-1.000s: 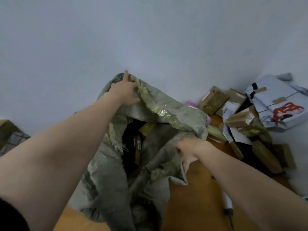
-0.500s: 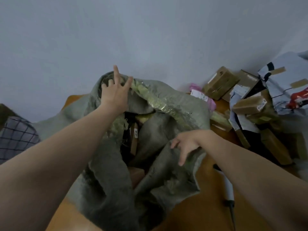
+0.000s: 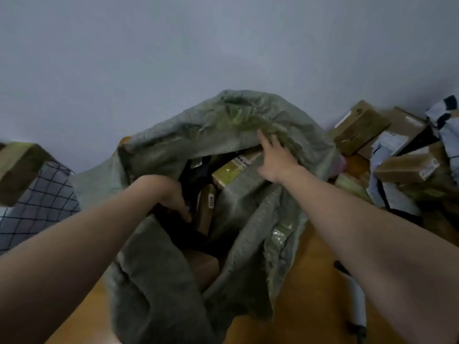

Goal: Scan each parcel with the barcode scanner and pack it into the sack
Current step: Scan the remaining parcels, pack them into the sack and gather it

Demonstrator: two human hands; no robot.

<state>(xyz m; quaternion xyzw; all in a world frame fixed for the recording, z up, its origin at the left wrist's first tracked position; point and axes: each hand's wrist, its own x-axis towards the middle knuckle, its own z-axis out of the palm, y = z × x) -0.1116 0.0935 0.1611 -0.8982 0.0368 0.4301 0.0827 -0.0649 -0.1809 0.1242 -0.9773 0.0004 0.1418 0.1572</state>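
Note:
A grey-green woven sack (image 3: 159,281) stands in the middle with its mouth open. Inside it I see a yellow-taped parcel (image 3: 229,171), a brown parcel with a "1219" label (image 3: 206,209) and another brown box (image 3: 205,268) lower down. My left hand (image 3: 170,194) curls over the sack's left rim, fingers pointing down into the opening. Fingers apart, my right hand (image 3: 275,160) presses against the folded far rim and holds nothing. The barcode scanner (image 3: 356,304) lies on the wooden surface at lower right, partly hidden by my right forearm.
A pile of brown boxes (image 3: 360,125) and grey mailer bags (image 3: 390,147) fills the right side against the wall. A checked cloth (image 3: 37,204) and a brown box (image 3: 17,167) lie at the left. Wooden surface (image 3: 310,294) shows beside the sack.
My left hand came off the far rim and dropped to the left rim. My right hand moved up from the near right edge to the far rim. The sack mouth stands wider.

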